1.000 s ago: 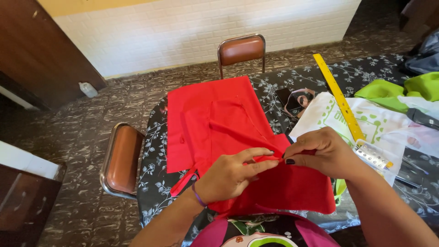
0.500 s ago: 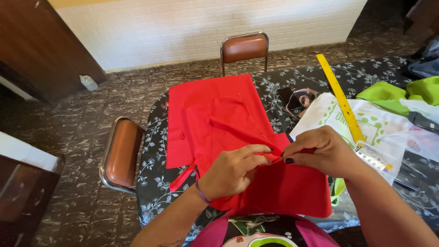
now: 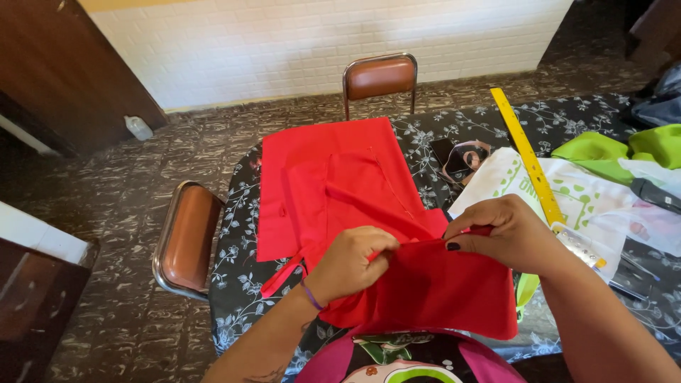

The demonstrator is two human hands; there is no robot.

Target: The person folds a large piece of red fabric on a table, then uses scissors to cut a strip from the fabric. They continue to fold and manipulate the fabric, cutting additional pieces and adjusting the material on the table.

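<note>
Floral-patterned dark tablecloth (image 3: 454,145) under a spread of red fabric (image 3: 333,177), both hands pinching a fold at its near edge

Left hand (image 3: 351,264) is curled nearly shut, thumb and fingertips gripping a raised crease of the red fabric; right hand (image 3: 500,234) is closed the same way on that crease just beside it, dark-painted thumbnail showing. The step in hand looks like folding or aligning an edge; I judge the next move needs the crease kept taut and level between the two grips, without dragging the far half off the table. A yellow ruler (image 3: 525,152) lies to the right across a white printed sheet (image 3: 574,195), with green cloth (image 3: 638,145) beyond and brown chairs (image 3: 186,237) at the table's edges. Against the frame a second earlier, the hands sit in almost the same place and the fold is hardly altered; only the view has shifted slightly
</note>
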